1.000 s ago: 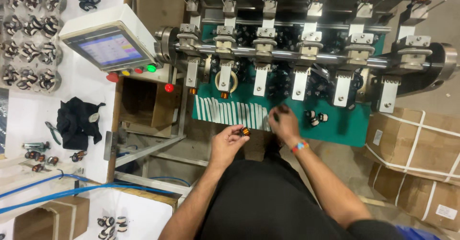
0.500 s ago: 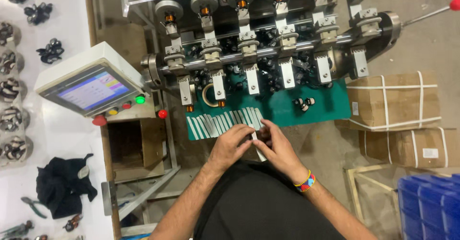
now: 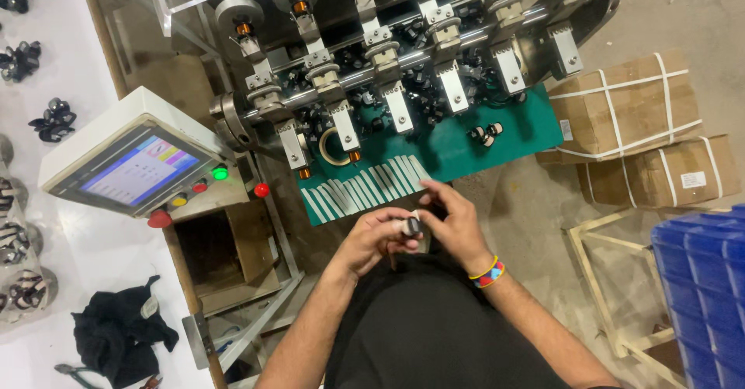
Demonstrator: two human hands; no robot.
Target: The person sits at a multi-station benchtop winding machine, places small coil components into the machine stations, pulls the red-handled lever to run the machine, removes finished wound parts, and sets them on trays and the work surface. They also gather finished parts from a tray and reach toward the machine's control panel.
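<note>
Both hands meet over the lap, just below the green mat (image 3: 497, 137): left hand (image 3: 372, 241) and right hand (image 3: 454, 222) pinch one small dark part (image 3: 411, 226), fingers closed on it. Winding machine (image 3: 388, 55) directly ahead, tape strips (image 3: 365, 191) on mat edge, tape roll (image 3: 332, 147) behind. Control panel (image 3: 136, 168) left. Strapped cardboard boxes (image 3: 636, 129) right, contents hidden; blue crate (image 3: 702, 280) nearby.

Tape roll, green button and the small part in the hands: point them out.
Tape roll (image 3: 334, 147): head view, on its rim.
Green button (image 3: 220, 174): head view, on its lit cap.
Small part (image 3: 410, 226): head view, on its dark body between left hand (image 3: 372, 243) and right hand (image 3: 454, 224).
</note>
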